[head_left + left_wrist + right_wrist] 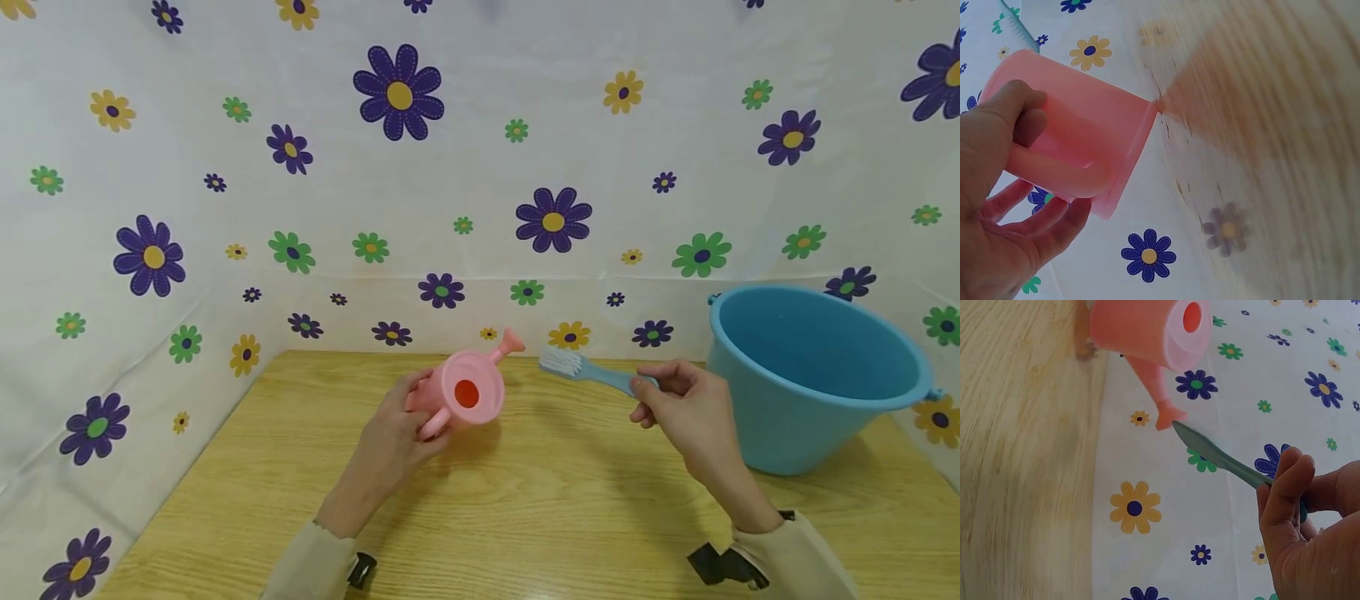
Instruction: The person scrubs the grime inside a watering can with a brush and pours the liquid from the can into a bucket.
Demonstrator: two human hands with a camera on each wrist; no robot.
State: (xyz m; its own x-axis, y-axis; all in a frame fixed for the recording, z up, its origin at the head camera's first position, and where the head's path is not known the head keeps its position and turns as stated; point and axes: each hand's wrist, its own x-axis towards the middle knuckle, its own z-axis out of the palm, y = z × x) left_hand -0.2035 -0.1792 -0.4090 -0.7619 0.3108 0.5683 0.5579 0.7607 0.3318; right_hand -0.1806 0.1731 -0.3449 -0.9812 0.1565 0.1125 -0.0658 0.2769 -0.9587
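Note:
A pink toy watering can (480,383) is gripped by my left hand (397,429), with fingers and thumb about its handle and side. Its spout (513,341) points right, and the round top opening faces the head camera. The left wrist view shows the can's body (1097,106) and the curved handle by my fingers. My right hand (693,408) pinches the handle end of a blue brush (600,375) between thumb and fingers. The white bristles (561,362) lie to the right of the spout, apart from it in the head view. In the right wrist view the brush (1222,459) shows its back.
A large blue bucket (795,417) stands on the wooden table (525,517) at the right, close beside my right hand. Behind the table hangs a white flowered cloth (465,167), which also runs along the left and right sides.

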